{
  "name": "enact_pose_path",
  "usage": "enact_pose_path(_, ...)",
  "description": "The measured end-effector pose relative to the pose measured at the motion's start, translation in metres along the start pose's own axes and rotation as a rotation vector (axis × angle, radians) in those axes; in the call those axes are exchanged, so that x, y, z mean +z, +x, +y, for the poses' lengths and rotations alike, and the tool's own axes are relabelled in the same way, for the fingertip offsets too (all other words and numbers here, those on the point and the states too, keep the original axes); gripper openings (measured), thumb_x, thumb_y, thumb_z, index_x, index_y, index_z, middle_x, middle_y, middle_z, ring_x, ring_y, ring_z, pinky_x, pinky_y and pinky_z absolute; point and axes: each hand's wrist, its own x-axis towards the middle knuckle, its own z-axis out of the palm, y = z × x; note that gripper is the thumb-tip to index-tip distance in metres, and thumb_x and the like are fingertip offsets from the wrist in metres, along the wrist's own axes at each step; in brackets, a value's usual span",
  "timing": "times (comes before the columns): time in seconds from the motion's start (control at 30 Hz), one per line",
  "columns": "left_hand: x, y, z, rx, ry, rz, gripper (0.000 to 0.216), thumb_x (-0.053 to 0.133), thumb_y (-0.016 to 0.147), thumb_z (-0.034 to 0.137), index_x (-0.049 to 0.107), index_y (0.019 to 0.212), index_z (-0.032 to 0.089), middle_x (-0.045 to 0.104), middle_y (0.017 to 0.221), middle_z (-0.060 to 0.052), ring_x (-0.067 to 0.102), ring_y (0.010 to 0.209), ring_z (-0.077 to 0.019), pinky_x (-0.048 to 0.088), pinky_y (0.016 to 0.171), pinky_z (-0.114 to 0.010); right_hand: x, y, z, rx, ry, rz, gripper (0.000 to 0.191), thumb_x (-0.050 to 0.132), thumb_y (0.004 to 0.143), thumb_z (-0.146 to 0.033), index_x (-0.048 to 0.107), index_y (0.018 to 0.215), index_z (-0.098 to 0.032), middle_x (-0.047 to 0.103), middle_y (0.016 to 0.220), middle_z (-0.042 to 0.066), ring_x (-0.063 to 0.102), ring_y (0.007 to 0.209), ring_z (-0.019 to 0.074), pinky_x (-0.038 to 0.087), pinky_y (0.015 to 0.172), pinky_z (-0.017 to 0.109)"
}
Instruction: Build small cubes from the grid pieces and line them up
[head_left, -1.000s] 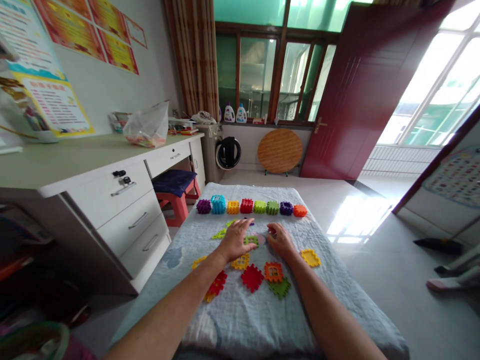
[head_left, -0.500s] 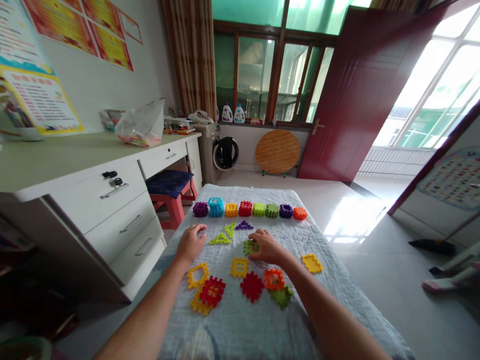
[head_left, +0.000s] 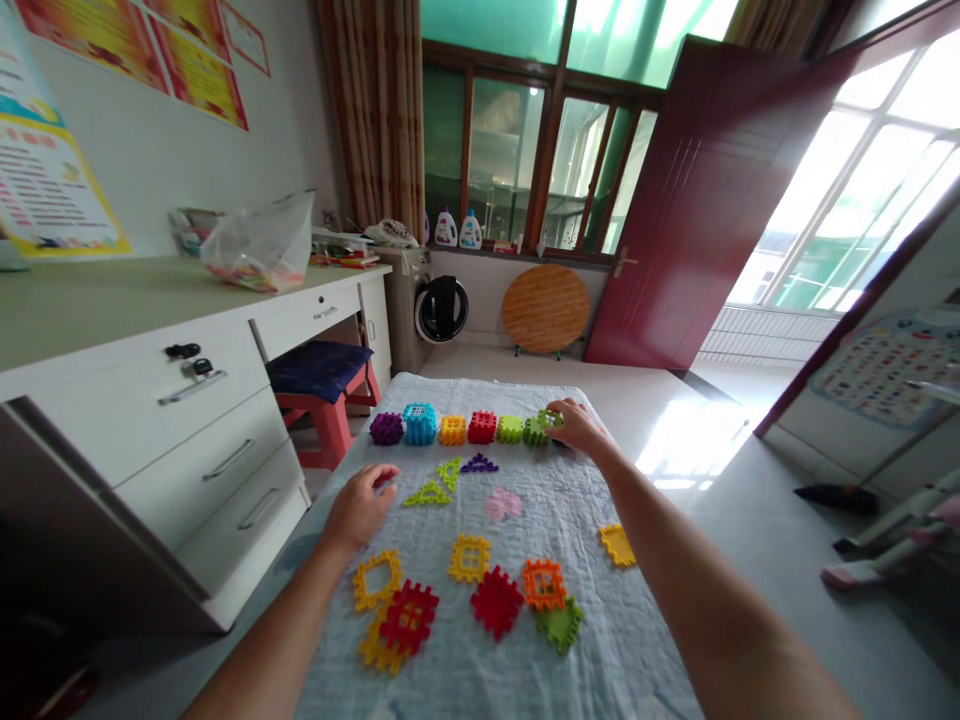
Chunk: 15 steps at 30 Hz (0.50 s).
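Note:
My right hand (head_left: 576, 424) pinches a green square building tile (head_left: 553, 417) over the green stack (head_left: 535, 431) at the far end of the table. My left hand (head_left: 364, 507) rests on the cloth at the left, fingers loosely bent and apart, holding nothing. Near it lie yellow-green triangle pieces (head_left: 429, 494) and a purple triangle piece (head_left: 480, 463). The row of stacked tiles includes a purple stack (head_left: 386, 429), a blue stack (head_left: 419, 424), a yellow stack (head_left: 452, 431), a red stack (head_left: 482, 427) and a lime stack (head_left: 510, 430). Stacks farther right are mostly hidden behind my right hand.
Loose tiles lie nearer me: a yellow tile (head_left: 470, 558), a red tile (head_left: 497, 603), an orange tile (head_left: 544, 584) overlapping a green one, and a red window tile (head_left: 409, 618) over yellow. Another yellow tile (head_left: 617, 545) lies beside my right forearm. A desk (head_left: 180, 330) stands left.
My right hand has moved away from me to the row of stacks, carrying the green tile off the middle of the cloth. A pink mark on the cloth now shows there. The view shifted slightly.

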Motion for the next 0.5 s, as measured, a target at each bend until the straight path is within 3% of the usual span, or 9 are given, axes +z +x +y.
enact_pose_path(0.27,-0.001,0.000,-0.002,0.006,-0.026,-0.009,0.026,0.052,0.070,0.031,0.063,0.090,0.019,0.069,0.093,-0.006,0.065,0.089,-0.0214,0.051,0.086,-0.036,0.020,0.010,-0.009,0.065,-0.026,-0.119,0.041,0.066,0.064,-0.021,0.065,0.104,-0.022,0.060,0.105,0.009,0.050,0.097,0.0285,0.037,0.081,0.036)
enact_pose_path(0.4,0.000,0.000,-0.003,-0.009,-0.030,-0.022,0.026,0.052,0.070,0.030,0.063,0.091,0.019,0.069,0.095,-0.006,0.064,0.090,-0.0209,0.050,0.087,-0.035,0.021,-0.001,-0.013,0.037,-0.013,-0.042,0.051,0.066,0.065,-0.025,0.059,0.116,-0.022,0.055,0.118,0.010,0.046,0.105,0.0317,0.036,0.085,0.040)
enact_pose_path(0.5,0.000,0.001,-0.004,-0.010,-0.024,-0.041,0.027,0.052,0.071,0.031,0.063,0.093,0.019,0.069,0.096,-0.006,0.064,0.090,-0.0204,0.051,0.087,-0.034,0.021,-0.020,-0.029,-0.060,0.049,0.007,0.050,0.065,0.069,-0.027,0.057,0.117,-0.021,0.054,0.121,0.010,0.046,0.107,0.0299,0.037,0.088,0.040)
